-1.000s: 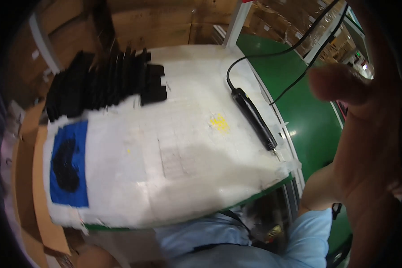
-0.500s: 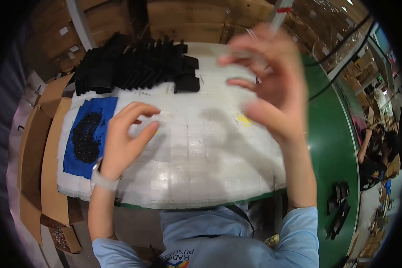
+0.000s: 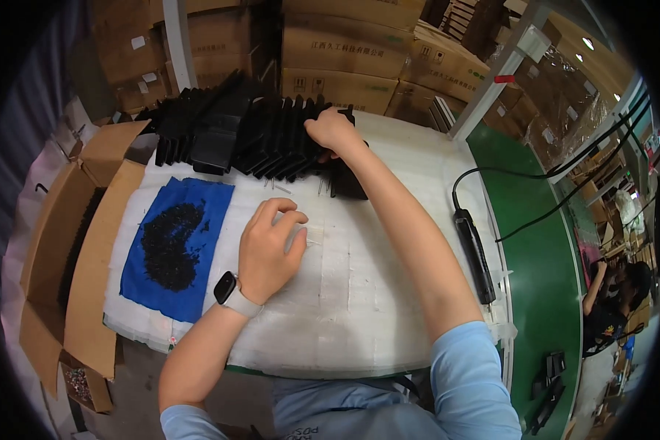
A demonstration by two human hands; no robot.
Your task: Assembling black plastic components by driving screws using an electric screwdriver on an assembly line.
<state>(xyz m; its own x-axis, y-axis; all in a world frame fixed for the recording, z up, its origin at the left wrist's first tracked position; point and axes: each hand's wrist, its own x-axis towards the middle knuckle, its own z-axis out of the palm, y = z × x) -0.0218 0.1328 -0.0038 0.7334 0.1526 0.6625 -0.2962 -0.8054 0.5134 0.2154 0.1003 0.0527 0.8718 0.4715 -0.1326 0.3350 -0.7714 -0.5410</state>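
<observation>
My right hand (image 3: 335, 134) reaches to the far side of the table and curls over the right end of a row of black plastic parts (image 3: 271, 139). Its fingers close on one black part there, though the fingertips are partly hidden. Nearer to me, my left hand (image 3: 270, 242) hovers over the white padded surface (image 3: 330, 308), fingers loosely bent, thumb apart and nothing in it. Left of that hand lies a blue cloth (image 3: 213, 242) bearing a heap of small black screws or similar pieces (image 3: 170, 249). A few thin metal pins (image 3: 277, 187) lie in front of the parts.
At the table's right edge lies a black electric screwdriver (image 3: 475, 257) with a cable. An open cardboard box (image 3: 88, 286) stands on the left. Stacked cartons (image 3: 345, 44) rise behind. More black parts (image 3: 548, 389) lie on the green surface (image 3: 528, 293), where another person (image 3: 616, 301) sits farther right.
My right hand has moved from raised in the air to the black parts at the back. The view has shifted, and the screwdriver at the right now shows. My left hand stays low over the table.
</observation>
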